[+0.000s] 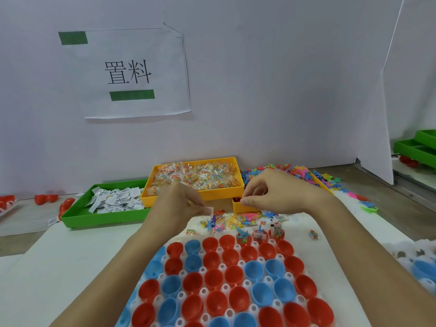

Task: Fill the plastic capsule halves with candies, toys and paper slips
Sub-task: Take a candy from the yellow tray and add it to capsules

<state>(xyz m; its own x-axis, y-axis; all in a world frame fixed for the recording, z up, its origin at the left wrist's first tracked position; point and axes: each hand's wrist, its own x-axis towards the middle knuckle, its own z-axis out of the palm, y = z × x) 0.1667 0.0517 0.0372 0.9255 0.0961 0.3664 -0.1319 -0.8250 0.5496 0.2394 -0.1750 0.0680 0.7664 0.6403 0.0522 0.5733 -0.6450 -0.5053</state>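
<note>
Red and blue capsule halves (230,276) sit open side up in a white holder tray (250,283). Three halves at the far right of the back row (259,236) hold candy, a toy and a slip. Loose candy packets and small toys (226,220) lie just behind the tray. My left hand (181,204) hovers over that pile and pinches a small paper slip (210,211) between thumb and fingers. My right hand (266,192) is beside it with fingers curled; what its fingertips pinch is too small to make out.
A green tray of paper slips (111,201) stands at the back left, a yellow tray of candy packets (195,178) behind my hands, and a heap of coloured plastic toys (304,173) at the back right. Red capsule halves (44,198) lie by the wall. A second holder (417,267) is at right.
</note>
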